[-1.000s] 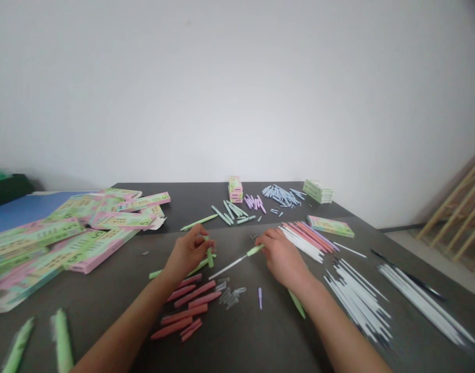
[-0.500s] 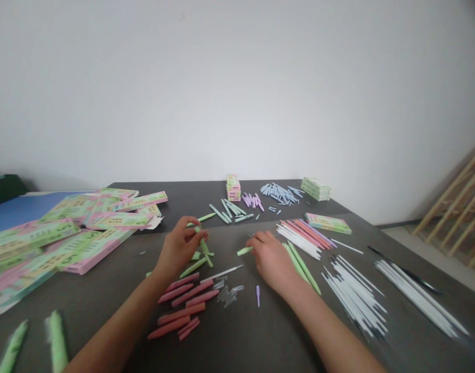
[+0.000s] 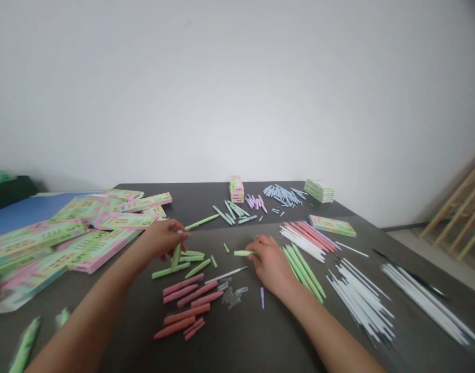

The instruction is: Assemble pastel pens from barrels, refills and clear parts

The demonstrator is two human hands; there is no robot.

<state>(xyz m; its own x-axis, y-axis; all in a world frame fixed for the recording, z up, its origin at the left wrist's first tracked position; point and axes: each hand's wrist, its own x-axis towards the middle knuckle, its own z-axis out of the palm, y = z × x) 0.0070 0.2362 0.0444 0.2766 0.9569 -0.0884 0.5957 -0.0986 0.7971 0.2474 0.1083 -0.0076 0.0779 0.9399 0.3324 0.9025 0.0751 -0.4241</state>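
My left hand (image 3: 161, 239) is closed round a green pen barrel (image 3: 175, 256) that points down toward several loose green barrels (image 3: 190, 259) on the dark table (image 3: 241, 336). My right hand (image 3: 271, 264) pinches a short green pen piece (image 3: 243, 253) at its fingertips. A thin white refill (image 3: 225, 274) lies on the table between the hands. Pink pen barrels (image 3: 188, 303) lie in a loose group in front of me, with clear caps (image 3: 231, 295) and a small purple piece (image 3: 262, 297) beside them.
Pink-and-green pen boxes (image 3: 66, 238) pile up at left. White refills (image 3: 357, 295) and green barrels (image 3: 303, 269) lie at right. More pen parts (image 3: 256, 202) and small box stacks (image 3: 318, 190) sit at the far edge. Wooden slats (image 3: 455, 217) stand at the right.
My left hand moved left and down with a green barrel. The white refill left my right hand and now lies on the table; that hand keeps only a short green piece.
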